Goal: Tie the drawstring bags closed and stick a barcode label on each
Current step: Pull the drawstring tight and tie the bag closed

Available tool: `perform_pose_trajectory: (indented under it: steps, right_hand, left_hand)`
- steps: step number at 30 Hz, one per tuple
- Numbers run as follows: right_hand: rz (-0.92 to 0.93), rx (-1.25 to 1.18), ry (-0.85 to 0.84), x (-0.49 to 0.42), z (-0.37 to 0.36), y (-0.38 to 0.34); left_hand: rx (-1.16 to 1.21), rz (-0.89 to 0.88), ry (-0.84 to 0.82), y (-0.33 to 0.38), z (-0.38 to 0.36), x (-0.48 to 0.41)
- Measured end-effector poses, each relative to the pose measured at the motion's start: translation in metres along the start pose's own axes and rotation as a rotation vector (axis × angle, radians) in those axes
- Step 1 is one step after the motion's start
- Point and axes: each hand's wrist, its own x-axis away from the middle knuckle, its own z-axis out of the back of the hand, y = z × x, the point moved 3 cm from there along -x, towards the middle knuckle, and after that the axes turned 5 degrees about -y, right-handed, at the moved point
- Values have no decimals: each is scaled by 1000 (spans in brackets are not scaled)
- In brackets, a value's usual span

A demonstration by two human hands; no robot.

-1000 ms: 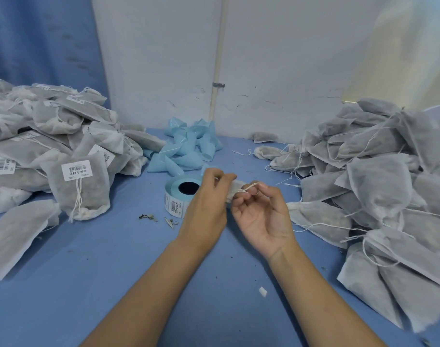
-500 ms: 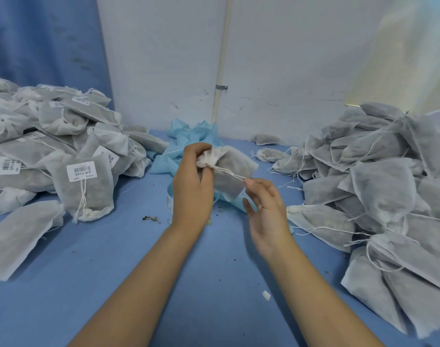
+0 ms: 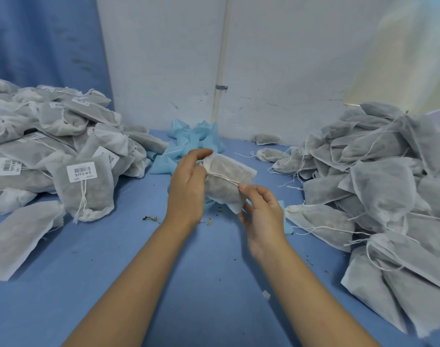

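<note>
**One bag mid-tie, a large heap left to do**

The left hand (image 3: 187, 186) grips the gathered neck of a bag (image 3: 229, 189), fingers curled round the bunched cloth. The right hand (image 3: 262, 214) pinches the drawstring (image 3: 224, 177) between thumb and forefinger, so the cord runs taut between the two hands.

The bag is held in the air over the middle of the blue table (image 3: 214, 284). Its long axis runs left to right, tipped a little toward the person. The mouth points left into the left hand and the bottom edge is to the right. No label shows on the side facing the camera.

By my reading, the cord is drawn but the knot is not finished, and the label comes after.

Beyond the hands lies a heap of blue backing scraps (image 3: 194, 140). The left pile (image 3: 63, 136) holds tied bags, several with a barcode label (image 3: 81, 172). The right pile (image 3: 379, 186) has loose cords and no labels in view, so much work appears to remain.
</note>
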Motion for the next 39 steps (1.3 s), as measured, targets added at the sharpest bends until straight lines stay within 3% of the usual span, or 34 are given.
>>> perform_pose_trajectory:
  steps: [6, 12, 20, 25, 29, 32, 34, 36, 39]
  right_hand:
    - [-61, -53, 44, 0, 0, 6]
    - [-64, -135, 29, 1, -3, 13]
    - [-31, -125, -39, 5, -10, 19]
    - [-32, -171, -53, 6, -11, 21]
    - [-71, -207, -164, 3, -12, 22]
    - [33, 100, -172, -2, -7, 25]
    - [247, 557, -163, -3, -1, 23]
    - [453, 972, -258, -3, 0, 25]
    - [573, 1215, -351, -4, -1, 29]
  left_hand:
    - [-109, 69, -23, -6, -4, 0]
    - [94, 146, 97, -8, -11, 4]
    - [441, 451, 150, -23, -23, 5]
    - [376, 384, 136, -22, -25, 8]
    - [395, 316, 175, -20, -17, 5]
    - [439, 330, 212, -22, -9, 2]
    - [508, 344, 211, -23, -4, -1]
    - [577, 350, 195, -23, -1, -4]
    - [585, 362, 181, -23, 0, -3]
